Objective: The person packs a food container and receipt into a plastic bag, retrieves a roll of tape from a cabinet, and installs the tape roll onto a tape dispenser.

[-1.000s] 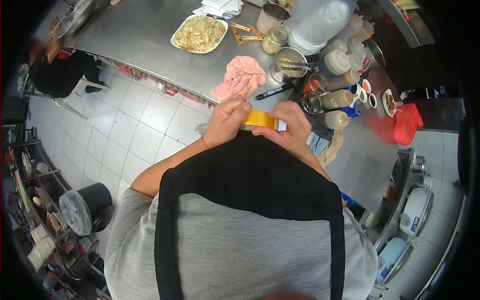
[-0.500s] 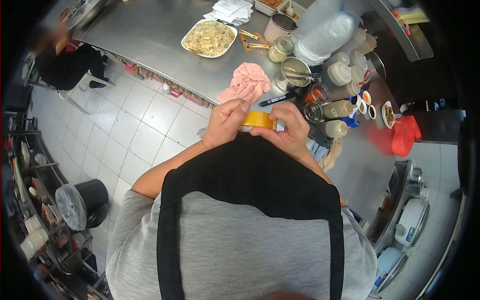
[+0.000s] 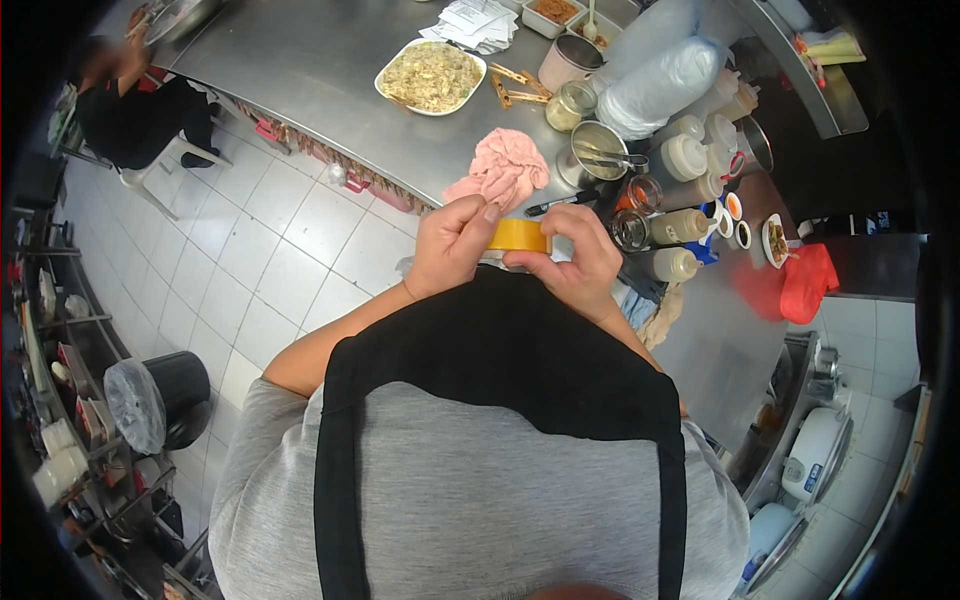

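Note:
A roll of yellow tape [image 3: 519,236] is held between my two hands, close to the black apron. My left hand [image 3: 452,246] grips its left end, thumb on top. On the right end, my right hand [image 3: 577,250] pinches it with thumb and curled fingers. Just beyond the hands lies a crumpled pink cloth [image 3: 504,168] on the steel counter [image 3: 340,90]. A black marker [image 3: 562,202] rests right of the cloth, partly behind my right hand.
Farther back are a plate of fried rice [image 3: 430,77], wooden clothespins [image 3: 520,86], papers [image 3: 472,22] and a metal pot [image 3: 592,155]. Several squeeze bottles [image 3: 682,158] stand at the right. A seated person [image 3: 140,120] is at the far left, a black bin [image 3: 180,398] below.
The view has shifted, so the counter items appear slightly lower and farther right. Both hands keep hold of the tape, which is turned slightly, its white right end no longer showing.

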Tool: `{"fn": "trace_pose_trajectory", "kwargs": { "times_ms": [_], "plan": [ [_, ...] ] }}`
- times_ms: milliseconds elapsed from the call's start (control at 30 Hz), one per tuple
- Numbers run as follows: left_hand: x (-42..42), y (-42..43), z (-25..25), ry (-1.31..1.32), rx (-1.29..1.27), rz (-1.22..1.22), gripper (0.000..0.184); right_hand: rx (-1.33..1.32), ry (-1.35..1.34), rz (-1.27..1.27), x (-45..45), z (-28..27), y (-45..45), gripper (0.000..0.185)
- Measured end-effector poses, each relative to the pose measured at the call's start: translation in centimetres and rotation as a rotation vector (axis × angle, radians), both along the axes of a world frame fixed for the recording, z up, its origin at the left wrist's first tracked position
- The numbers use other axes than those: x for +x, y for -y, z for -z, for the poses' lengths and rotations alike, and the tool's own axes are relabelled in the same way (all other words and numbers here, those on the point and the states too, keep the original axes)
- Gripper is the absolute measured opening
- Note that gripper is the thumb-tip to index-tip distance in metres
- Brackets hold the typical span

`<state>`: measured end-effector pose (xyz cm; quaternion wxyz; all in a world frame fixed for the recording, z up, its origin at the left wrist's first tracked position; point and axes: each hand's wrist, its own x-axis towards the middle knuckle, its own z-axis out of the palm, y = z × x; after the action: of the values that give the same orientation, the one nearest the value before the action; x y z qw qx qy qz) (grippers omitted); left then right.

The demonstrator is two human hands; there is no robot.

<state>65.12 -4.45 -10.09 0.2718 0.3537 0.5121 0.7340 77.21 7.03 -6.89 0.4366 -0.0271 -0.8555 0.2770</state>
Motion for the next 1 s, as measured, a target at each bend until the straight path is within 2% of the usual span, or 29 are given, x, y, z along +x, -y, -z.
{"fn": "trace_pose_trajectory", "kwargs": {
  "times_ms": [200,300,367,433,500,600,700,800,900,1000],
  "plan": [
    [-0.3,0.4,0.0,0.006,0.003,0.024,0.028,0.037,-0.029,-0.025,0.1,0.3,-0.1,0.050],
    [0.2,-0.1,-1.0,0.333,0.009,0.092,0.027,0.058,-0.102,-0.072,-0.2,-1.4,0.0,0.059],
    [0.2,0.1,-2.0,0.469,-0.036,0.160,0.029,0.005,-0.136,-0.146,-0.7,-1.8,-0.2,0.065],
    [0.2,0.3,-2.2,0.545,-0.109,0.202,0.031,0.050,-0.057,-0.132,-1.2,-1.6,-0.7,0.072],
    [0.0,0.4,-2.0,0.563,-0.200,0.209,0.033,0.067,-0.025,-0.133,-1.6,-1.3,-0.8,0.074],
    [0.5,0.7,-2.4,0.548,-0.194,0.176,0.033,0.064,-0.018,-0.089,-1.4,-0.7,-0.5,0.070],
    [0.2,1.2,-1.4,0.425,-0.188,0.216,0.030,0.091,-0.049,-0.024,-1.2,-0.2,0.1,0.067],
    [0.1,1.3,-1.2,0.426,-0.180,0.211,0.028,0.152,-0.122,0.005,-1.7,-0.8,0.3,0.066],
    [0.6,0.8,-1.3,0.446,-0.077,0.135,0.028,0.132,-0.134,-0.024,-2.1,-0.7,0.3,0.067],
    [0.7,0.9,-2.0,0.486,-0.095,0.124,0.027,0.066,-0.146,-0.053,-2.1,0.0,0.3,0.066]
  ]
}}
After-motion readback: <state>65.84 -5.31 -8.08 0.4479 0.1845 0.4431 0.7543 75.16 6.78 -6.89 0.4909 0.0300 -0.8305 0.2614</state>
